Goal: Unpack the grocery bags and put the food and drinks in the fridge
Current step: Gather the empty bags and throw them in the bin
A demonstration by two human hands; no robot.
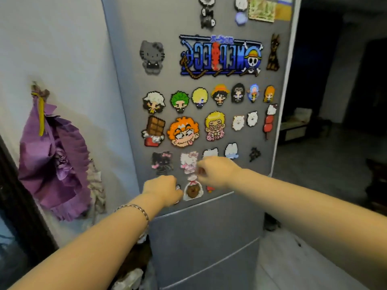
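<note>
The grey fridge [209, 237] stands shut in front of me, and its upper door [129, 80] is covered with several pixel-bead magnets. My left hand [162, 190] is curled into a fist against the bottom of the upper door, beside a brown bear magnet [192, 191]. My right hand [217, 171] is also curled, with its fingertips at the right edge of a pink cat magnet [188, 163]. I see nothing held in either hand. No grocery bag, food or drink is in view.
A purple cloth bundle [54, 155] hangs on the white wall [52, 49] left of the fridge. Dark bags [134, 266] sit on the floor at the fridge's lower left. A dim room with low furniture [297, 126] opens to the right.
</note>
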